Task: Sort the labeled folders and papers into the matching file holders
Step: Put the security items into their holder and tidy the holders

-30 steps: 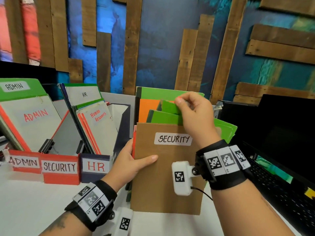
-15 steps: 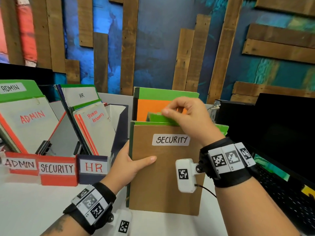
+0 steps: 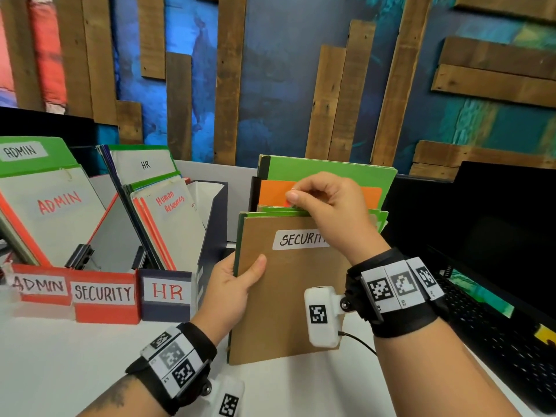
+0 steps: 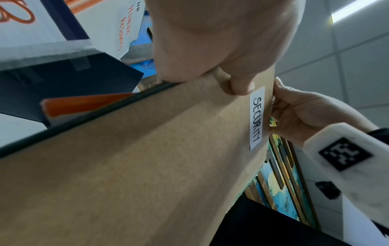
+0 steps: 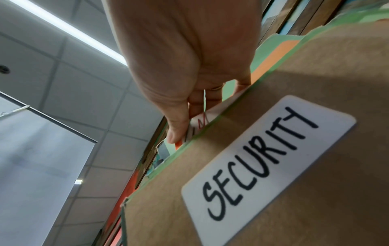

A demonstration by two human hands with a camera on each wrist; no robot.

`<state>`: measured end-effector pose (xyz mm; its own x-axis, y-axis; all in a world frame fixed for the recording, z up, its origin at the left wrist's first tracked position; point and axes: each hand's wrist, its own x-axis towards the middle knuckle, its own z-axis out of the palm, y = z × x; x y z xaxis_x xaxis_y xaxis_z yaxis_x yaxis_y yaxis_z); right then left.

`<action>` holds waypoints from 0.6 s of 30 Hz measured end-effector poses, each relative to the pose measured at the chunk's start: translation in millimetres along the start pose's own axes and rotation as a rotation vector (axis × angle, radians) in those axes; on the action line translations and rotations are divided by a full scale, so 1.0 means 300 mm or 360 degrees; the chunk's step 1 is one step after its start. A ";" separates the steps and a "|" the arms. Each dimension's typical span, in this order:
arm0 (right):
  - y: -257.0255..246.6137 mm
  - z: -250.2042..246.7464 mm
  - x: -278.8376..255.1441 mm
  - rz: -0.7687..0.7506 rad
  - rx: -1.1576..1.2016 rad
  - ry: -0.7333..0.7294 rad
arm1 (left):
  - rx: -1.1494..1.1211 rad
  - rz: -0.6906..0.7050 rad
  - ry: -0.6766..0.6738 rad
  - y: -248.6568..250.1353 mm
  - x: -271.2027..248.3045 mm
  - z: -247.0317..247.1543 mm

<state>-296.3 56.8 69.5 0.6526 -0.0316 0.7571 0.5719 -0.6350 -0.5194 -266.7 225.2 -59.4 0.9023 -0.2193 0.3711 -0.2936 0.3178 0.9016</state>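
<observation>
A brown folder labelled SECURITY [image 3: 288, 296] stands upright at the front of a stack of green and orange folders [image 3: 328, 176]. My left hand [image 3: 237, 275] grips the stack's left edge, thumb on the brown cover [image 4: 147, 149]. My right hand [image 3: 319, 200] is at the stack's top edge, fingers curled, pinching the tops of papers just behind the brown folder [image 5: 273, 149]; a white sheet with red writing [image 5: 200, 121] shows under the thumb. At the left stand the ADMIN [image 3: 39, 285], SECURITY [image 3: 103, 293] and HR [image 3: 167, 291] file holders.
The ADMIN and HR holders hold leaning folders; the SECURITY holder between them shows only a grey inner wall. A black keyboard [image 3: 493, 335] and a dark monitor [image 3: 481, 224] lie at the right. White table surface [image 3: 60, 356] spreads in front of the holders.
The green folders my right hand held raised have dropped level behind the brown folder. The right hand moved down and left along the top edge. The left hand kept its grip.
</observation>
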 end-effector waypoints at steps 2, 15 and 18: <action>0.004 -0.001 0.006 -0.0044 0.0003 0.0076 | 0.0013 0.0000 -0.0003 0.001 0.003 -0.005; -0.031 -0.008 0.004 0.0126 -0.0951 0.0363 | 0.0067 -0.0027 -0.0025 0.009 0.013 -0.018; -0.038 -0.009 -0.013 0.0244 -0.0940 0.0318 | 0.0029 -0.0035 -0.0034 0.017 0.010 -0.016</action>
<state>-306.7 62.1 73.4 0.5676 -0.2628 0.7802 0.0719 -0.9282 -0.3650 -263.9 230.7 -54.8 0.9019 -0.2456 0.3553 -0.2793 0.2959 0.9135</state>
